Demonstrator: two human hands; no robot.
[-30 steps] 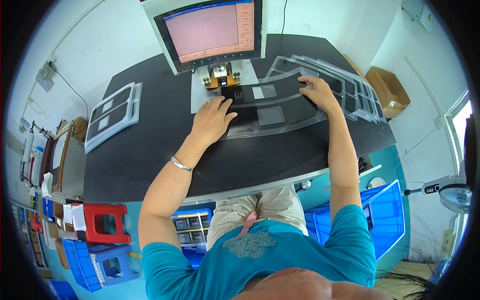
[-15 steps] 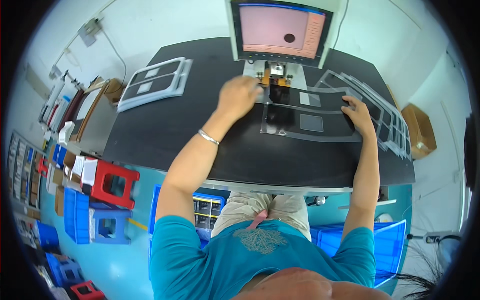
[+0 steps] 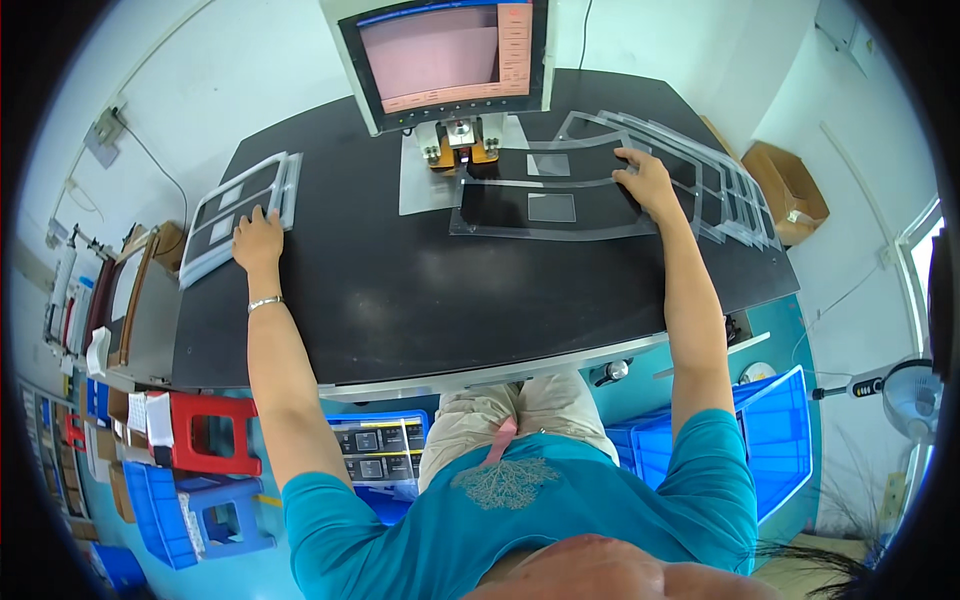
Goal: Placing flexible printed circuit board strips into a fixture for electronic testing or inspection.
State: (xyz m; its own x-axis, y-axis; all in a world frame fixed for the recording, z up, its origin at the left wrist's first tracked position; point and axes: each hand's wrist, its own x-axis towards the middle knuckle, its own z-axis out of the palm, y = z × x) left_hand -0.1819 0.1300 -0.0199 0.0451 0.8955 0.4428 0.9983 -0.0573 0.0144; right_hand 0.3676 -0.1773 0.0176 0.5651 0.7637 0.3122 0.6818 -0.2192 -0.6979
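Close to the person, under the near edge of the desk [image 3: 420, 300], sit blue bins [image 3: 770, 440] on the right side and a red stool [image 3: 205, 435] on the left side. The desk top is dark and wide. At its left edge the left hand [image 3: 258, 238] lies flat with the fingers spread out. It has nothing in its grip, and its fingertips touch the near end of a pile of grey frames [image 3: 235, 215] that runs along that edge. A thin silver band [image 3: 264, 302] goes around that wrist. Over on the right side of the desk, the right hand [image 3: 645, 180] lies open and flat on the right end of a long dark sheet [image 3: 545, 208] with a small pale square in its middle. It presses on the sheet and does not curl around it. Just past that hand, more frames [image 3: 720, 180] fan out toward the right edge. At the far edge stands a small metal machine [image 3: 458, 145], touching the sheet's far left end. Behind it a screen [image 3: 445, 55] glows pink.
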